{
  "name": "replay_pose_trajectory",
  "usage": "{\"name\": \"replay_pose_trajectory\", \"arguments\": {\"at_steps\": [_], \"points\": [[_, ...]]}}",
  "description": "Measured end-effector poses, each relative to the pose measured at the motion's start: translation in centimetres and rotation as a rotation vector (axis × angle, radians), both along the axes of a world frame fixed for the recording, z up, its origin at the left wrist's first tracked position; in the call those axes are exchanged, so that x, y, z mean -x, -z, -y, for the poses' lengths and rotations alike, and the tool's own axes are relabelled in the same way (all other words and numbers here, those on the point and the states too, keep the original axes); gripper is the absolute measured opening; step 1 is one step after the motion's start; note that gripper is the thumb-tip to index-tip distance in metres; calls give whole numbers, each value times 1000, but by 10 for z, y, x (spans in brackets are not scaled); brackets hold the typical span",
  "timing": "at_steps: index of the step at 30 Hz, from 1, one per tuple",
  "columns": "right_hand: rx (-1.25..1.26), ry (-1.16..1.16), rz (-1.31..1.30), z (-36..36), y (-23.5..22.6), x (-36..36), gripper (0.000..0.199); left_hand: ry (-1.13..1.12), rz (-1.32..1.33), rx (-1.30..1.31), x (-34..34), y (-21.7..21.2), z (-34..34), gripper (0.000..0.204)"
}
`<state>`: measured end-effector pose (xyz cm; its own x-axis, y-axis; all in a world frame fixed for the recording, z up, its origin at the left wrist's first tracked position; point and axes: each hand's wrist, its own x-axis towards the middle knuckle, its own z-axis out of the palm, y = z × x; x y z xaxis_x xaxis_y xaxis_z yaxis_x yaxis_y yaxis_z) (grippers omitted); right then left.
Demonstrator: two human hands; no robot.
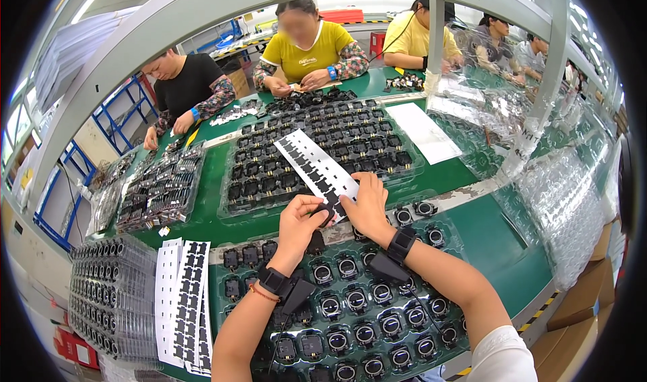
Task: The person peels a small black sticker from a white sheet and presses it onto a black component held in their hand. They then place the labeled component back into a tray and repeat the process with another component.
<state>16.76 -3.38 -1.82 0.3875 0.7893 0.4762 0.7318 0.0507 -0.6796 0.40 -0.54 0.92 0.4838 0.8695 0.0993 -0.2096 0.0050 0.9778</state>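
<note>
A white backing sheet with black die-cut stickers (pixel 306 159) lies slantwise over a clear tray of black parts. Its lower end reaches my hands. My left hand (pixel 296 228) is closed in a pinch on a small dark part (pixel 323 212) beside that end; the fingers hide most of it. My right hand (pixel 366 210) grips the sheet's lower right edge, thumb on the stickers and fingers bent over the side. Beneath my forearms sits a clear tray (pixel 391 300) with black square parts, many with round lens-like rings. Both my wrists wear black straps with small boxes.
Stacked clear trays (pixel 111 294) and more sticker sheets (pixel 192 294) stand at left. The tray of black parts (pixel 253 173) fills the middle of the green bench. A white sheet (pixel 423 132) and bubble wrap (pixel 559 213) lie right. Co-workers sit opposite; a metal frame (pixel 549 58) rises between.
</note>
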Motion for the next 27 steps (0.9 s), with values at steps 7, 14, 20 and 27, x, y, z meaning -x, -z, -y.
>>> {"name": "replay_pose_trajectory", "arguments": {"at_steps": [7,14,20,27], "points": [[-63,-64,-81,-2,3,-3,40,12,-95,-189,-3,3,4,26],[-133,-118,-212,-2,-2,-2,39,26,-463,-353,-2,10,9,23],[-228,-115,-266,-5,2,-5,33,-32,-647,-693,0,4,12,19],[-290,-132,-400,-9,5,-6,32,-62,-689,-692,2,3,12,19]]}}
